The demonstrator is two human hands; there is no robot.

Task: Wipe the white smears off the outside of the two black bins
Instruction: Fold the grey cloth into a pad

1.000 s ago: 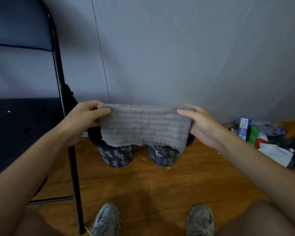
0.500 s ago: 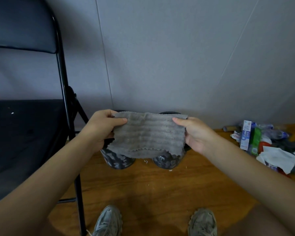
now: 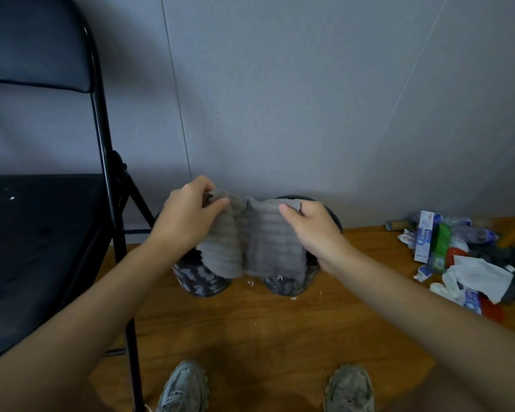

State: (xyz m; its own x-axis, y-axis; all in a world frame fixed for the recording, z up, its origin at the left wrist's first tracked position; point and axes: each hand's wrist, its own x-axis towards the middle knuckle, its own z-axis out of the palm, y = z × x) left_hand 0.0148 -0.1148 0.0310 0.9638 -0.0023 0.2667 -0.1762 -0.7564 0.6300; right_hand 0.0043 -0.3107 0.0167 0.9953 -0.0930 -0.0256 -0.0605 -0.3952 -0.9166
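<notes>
I see L hand [image 3: 188,215] and R hand [image 3: 312,230] each pinching a top corner of the grey cloth [image 3: 250,245], thumbs over fingers. Cloth hangs creased in front of 2 black bins [image 3: 202,281], both w/ white smears.

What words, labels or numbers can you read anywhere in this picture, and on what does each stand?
None can be read.
Blue-and-white box: print too blurred.
Green box: too blurred.
Blue-and-white packet: too blurred.
Right bin: pale marks, not legible.
</notes>
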